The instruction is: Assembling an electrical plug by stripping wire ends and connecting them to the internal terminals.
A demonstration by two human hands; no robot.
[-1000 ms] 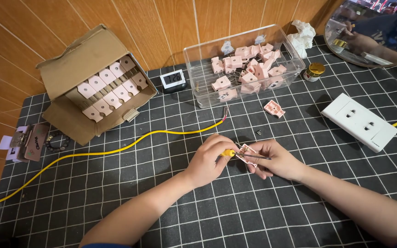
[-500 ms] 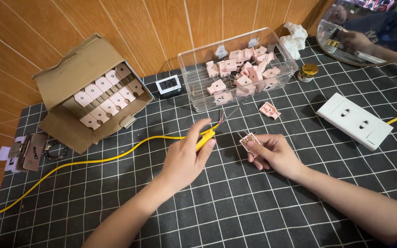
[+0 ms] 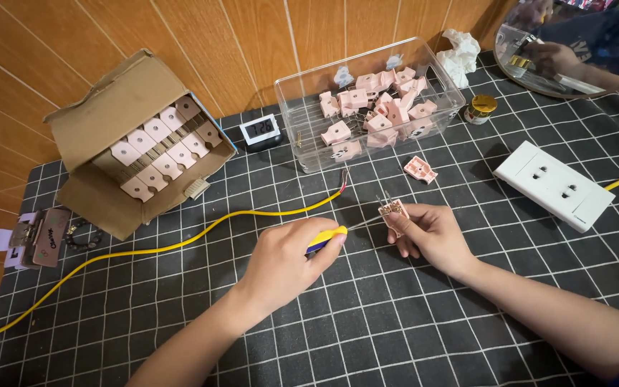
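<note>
Holding a small pink socket part (image 3: 394, 210) pinched in the right hand (image 3: 430, 233), the left hand (image 3: 281, 261) is gripping a yellow screwdriver (image 3: 326, 239), its tip at nine o'clock of the part, probably needing careful aiming onto the screw.

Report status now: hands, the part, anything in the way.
Left hand shut on yellow-handled screwdriver, tip toward part. Right hand pinches small pink part. Yellow cable lies beside the hands.

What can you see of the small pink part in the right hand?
The pink part is a small, plastic-looking block with thin metal prongs sticking up from its top. The right hand pinches it above the black gridded mat. The screwdriver in the left hand points at it; contact is unclear.
</note>
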